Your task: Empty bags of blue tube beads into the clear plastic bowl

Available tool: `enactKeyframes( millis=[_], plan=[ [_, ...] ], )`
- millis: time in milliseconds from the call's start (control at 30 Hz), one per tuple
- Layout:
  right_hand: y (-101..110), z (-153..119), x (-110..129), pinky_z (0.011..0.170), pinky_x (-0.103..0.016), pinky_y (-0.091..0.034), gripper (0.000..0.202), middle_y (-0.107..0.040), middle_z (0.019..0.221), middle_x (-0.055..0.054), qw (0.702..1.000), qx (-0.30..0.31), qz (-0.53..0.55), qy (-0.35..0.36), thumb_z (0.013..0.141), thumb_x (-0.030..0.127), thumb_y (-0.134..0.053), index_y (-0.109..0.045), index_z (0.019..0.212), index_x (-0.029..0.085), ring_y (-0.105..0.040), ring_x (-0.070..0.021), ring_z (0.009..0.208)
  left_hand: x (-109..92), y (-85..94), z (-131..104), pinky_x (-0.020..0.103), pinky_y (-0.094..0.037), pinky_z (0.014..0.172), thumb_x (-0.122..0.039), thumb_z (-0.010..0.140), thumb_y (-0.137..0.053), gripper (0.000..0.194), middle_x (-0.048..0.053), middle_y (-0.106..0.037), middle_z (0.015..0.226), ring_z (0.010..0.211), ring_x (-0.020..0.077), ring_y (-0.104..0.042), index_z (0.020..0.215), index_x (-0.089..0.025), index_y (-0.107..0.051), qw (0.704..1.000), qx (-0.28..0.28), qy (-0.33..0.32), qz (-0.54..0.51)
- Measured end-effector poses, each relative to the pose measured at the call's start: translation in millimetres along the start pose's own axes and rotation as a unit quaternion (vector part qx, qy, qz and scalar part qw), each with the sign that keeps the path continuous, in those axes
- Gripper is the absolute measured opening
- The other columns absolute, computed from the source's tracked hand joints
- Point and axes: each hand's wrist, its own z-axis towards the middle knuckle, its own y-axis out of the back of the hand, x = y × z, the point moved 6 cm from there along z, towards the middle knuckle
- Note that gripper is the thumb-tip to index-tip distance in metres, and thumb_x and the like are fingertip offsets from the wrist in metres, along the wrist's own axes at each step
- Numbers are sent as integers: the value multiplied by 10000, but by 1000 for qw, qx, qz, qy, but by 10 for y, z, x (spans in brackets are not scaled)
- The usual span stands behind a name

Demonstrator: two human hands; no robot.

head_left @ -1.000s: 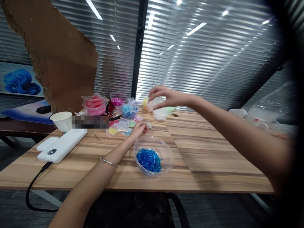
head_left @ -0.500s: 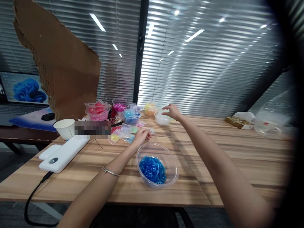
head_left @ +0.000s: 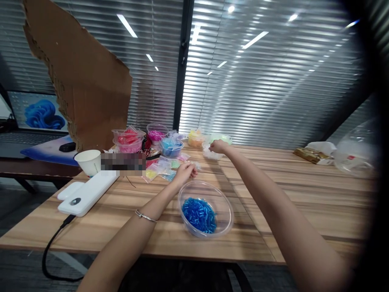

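Hands: the right hand [head_left: 217, 146] is positioned at the clear tub with white contents [head_left: 212, 153]; its grip cannot be determined. The left hand [head_left: 186, 172], fingers loosely curled, lies on the table [head_left: 164, 239], just beyond the clear bowl [head_left: 226, 215] containing blue tube beads [head_left: 199, 215].

Office-like room, with a laptop [head_left: 41, 115] and horizontal blinds [head_left: 261, 81]

Slatted blinds [head_left: 261, 89] fill the view from nine through twelve to three o'clock, ceiling lights glinting across them. A dark post [head_left: 183, 61] divides them near twelve, above the striped wooden bench [head_left: 285, 182]; the floor [head_left: 18, 271] is dark.
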Motion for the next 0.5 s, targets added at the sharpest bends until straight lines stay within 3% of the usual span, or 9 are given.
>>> enactKeyframes(
  millis=[133,367,500],
  plan=[
    [149,-38,208,910,-425,-524,318,-582,1262,-109,999,-32,-21,27,948,347,-565,-585,1215,174,-606,-213,1069,14,-10,11,209,-445,584,-328,853,-523,253,48,-643,677,588,101,-579,689,-140,-568,1000,4,-1,0],
    [142,-29,1213,1008,-380,-446,277,-631,1247,-101,984,1,7,176,957,325,-548,-636,1173,174,-575,-238,1162,3,5,4,223,-437,598,-346,852,-528,253,42,-644,703,604,108,-578,711,-144,-584,1000,1,-16,0],
    [88,4,1568,920,-442,-514,336,-603,1243,-96,975,15,27,218,944,356,-571,-585,1220,165,-609,-226,1081,26,9,37,226,-435,591,-328,856,-504,263,36,-625,666,583,108,-558,679,-145,-571,1000,5,-14,9]
  ],
)
